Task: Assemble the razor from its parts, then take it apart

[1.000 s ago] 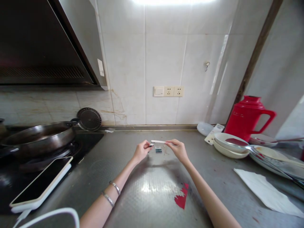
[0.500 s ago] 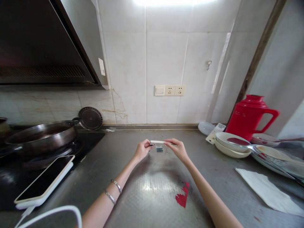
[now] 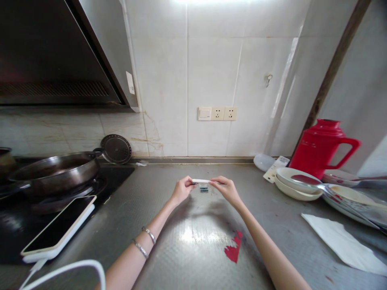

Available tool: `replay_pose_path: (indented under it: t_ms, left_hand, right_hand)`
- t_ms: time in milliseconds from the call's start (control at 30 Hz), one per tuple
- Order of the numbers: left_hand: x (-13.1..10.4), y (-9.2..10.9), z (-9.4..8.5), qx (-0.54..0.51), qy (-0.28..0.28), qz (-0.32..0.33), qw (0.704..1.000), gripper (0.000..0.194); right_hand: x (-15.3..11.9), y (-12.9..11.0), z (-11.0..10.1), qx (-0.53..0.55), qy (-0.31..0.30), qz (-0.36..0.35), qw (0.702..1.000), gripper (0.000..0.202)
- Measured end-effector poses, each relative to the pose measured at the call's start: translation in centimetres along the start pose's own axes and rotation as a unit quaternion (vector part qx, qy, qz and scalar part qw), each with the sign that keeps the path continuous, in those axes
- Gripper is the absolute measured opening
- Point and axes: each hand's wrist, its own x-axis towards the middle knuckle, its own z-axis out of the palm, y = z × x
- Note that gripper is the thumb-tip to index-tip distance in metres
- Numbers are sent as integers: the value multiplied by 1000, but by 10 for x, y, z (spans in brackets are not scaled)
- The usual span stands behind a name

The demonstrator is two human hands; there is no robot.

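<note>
Both hands grip a slim white bar-like object (image 3: 201, 181) above the steel counter, one at each end. My left hand (image 3: 182, 190) pinches its left end between thumb and fingers. At the right end, my right hand (image 3: 225, 188) is closed in a similar pinch. Just below the bar, between the hands, shows a small clear piece with blue-green stripes (image 3: 204, 189); whether it is joined to the bar I cannot tell. A torn red scrap (image 3: 233, 249) lies on the counter (image 3: 184, 257) nearer to me, between my forearms.
At left, a steel pan (image 3: 57, 175) sits on the black cooktop, near a phone (image 3: 62, 225) with a white cable (image 3: 87, 264). Stacked bowls (image 3: 298, 193), a red thermos jug (image 3: 322, 149), plates (image 3: 350, 203) and a white paper sheet (image 3: 341, 241) occupy the right side.
My left fingers have shifted slightly at the bar's left end, where a dark part showed before. The whole view has moved a little; both hands keep their grip.
</note>
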Motion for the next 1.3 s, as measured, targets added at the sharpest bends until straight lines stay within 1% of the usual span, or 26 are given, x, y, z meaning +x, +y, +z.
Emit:
replay_pose_path:
  t_ms: [167, 367, 533, 633, 700, 767, 933, 1167, 1300]
  left_hand:
    - [1, -1, 1, -9, -10, 1, 1000, 14]
    - [1, 7, -2, -18, -9, -5, 1000, 14]
    - [-5, 12, -8, -36, -8, -22, 999, 14]
    - [-9, 14, -9, -44, -5, -28, 999, 14]
    - [-10, 16, -9, -43, -6, -30, 999, 13]
    - [-12, 18, -7, -40, -10, -34, 999, 12]
    - [-15, 20, -5, -52, -15, -49, 997, 13]
    - [-15, 26, -5, -48, -2, -46, 998, 12]
    - [-17, 28, -1, -56, -19, -49, 997, 13]
  right_hand:
    - [1, 5, -2, -16, 28, 20, 999, 27]
    - [1, -4, -4, 1, 0, -2, 1000, 26]
    - [3, -5, -8, -8, 34, 23, 999, 26]
    - [4, -8, -10, -1, 15, 15, 1000, 26]
    - [3, -10, -9, 7, -8, 6, 1000, 26]
    - [2, -8, -6, 9, -18, 6, 1000, 26]
    - [0, 3, -2, -6, 12, 25, 1000, 29]
    - [2, -10, -1, 41, -19, 20, 999, 27]
    - [2, -9, -3, 30, 0, 36, 999, 26]
